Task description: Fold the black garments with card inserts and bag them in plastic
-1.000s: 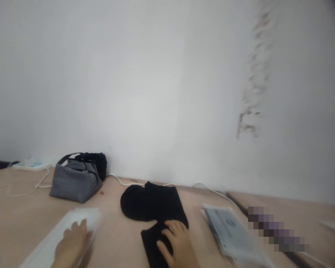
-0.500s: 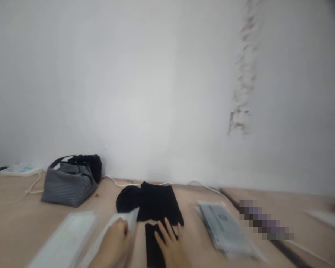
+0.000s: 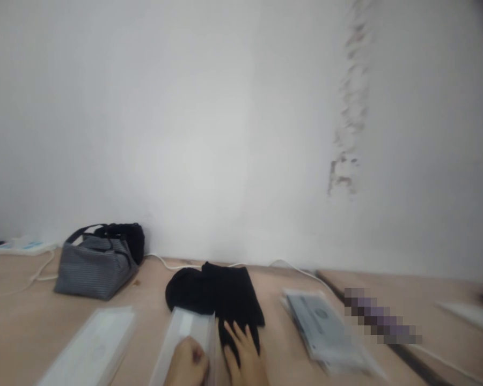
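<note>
My left hand [image 3: 188, 362] is closed on a clear plastic bag [image 3: 167, 343] with a white panel inside. Beside it, my right hand [image 3: 246, 358] lies with fingers spread on a narrow folded black cloth item [image 3: 225, 333]. The bag's right edge is close against that cloth; whether the cloth goes inside it, I cannot tell. Just beyond both hands rests a pile of black fabric pieces [image 3: 231, 289], one rounded and one squarish. The lower parts of both hands are cut off by the frame.
To the left lies a stack of white-panelled plastic bags [image 3: 90, 348]. Packed bags with dark contents [image 3: 326, 329] are stacked on the right. A grey striped bag [image 3: 92, 271] stands near the wall, beside a power strip [image 3: 24, 246]. White cables run along the wall.
My left hand has drawn the plastic bag to the right and nearer, up against the narrow black cloth. My right hand stays spread on that cloth, which has shifted slightly right.
</note>
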A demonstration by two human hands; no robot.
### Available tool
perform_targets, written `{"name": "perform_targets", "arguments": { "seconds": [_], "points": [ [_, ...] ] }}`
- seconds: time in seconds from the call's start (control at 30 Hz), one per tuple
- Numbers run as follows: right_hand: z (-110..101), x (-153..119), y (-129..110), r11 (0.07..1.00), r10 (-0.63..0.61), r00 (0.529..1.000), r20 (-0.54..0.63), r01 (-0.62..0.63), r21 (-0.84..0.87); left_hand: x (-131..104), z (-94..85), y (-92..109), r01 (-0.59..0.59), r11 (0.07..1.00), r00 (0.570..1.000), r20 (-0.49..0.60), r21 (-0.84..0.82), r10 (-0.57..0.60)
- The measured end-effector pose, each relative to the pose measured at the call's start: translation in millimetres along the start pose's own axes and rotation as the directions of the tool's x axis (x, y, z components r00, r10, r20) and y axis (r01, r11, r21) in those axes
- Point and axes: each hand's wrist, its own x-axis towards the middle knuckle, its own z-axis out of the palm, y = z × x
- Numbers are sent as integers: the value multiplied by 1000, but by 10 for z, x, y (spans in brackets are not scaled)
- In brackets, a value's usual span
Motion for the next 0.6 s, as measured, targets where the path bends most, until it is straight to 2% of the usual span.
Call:
{"name": "perform_targets", "arguments": {
  "seconds": [0.13,0.2,0.3,0.37,0.47,0.6],
  "points": [
    [-61,-75,-88,992,-110,994,15,109,67,-26,0,33,2,999,1000,21,-46,-1],
    [-150,-88,-107,985,-151,988,-21,152,86,-40,-19,41,8,997,999,37,-74,-5],
    [-255,-50,-87,970,-240,970,-38,242,33,-55,-56,39,9,993,998,61,-122,-2],
    [-251,-9,-54,950,-311,948,61,312,2,-60,-70,32,5,988,997,73,-154,6],
    [-179,27,-17,932,-349,910,224,362,-19,-63,-60,21,5,979,997,72,-206,11],
    [-173,33,-32,909,-378,869,320,414,-52,-68,-32,40,-18,968,999,38,-252,28]
  ]
}}
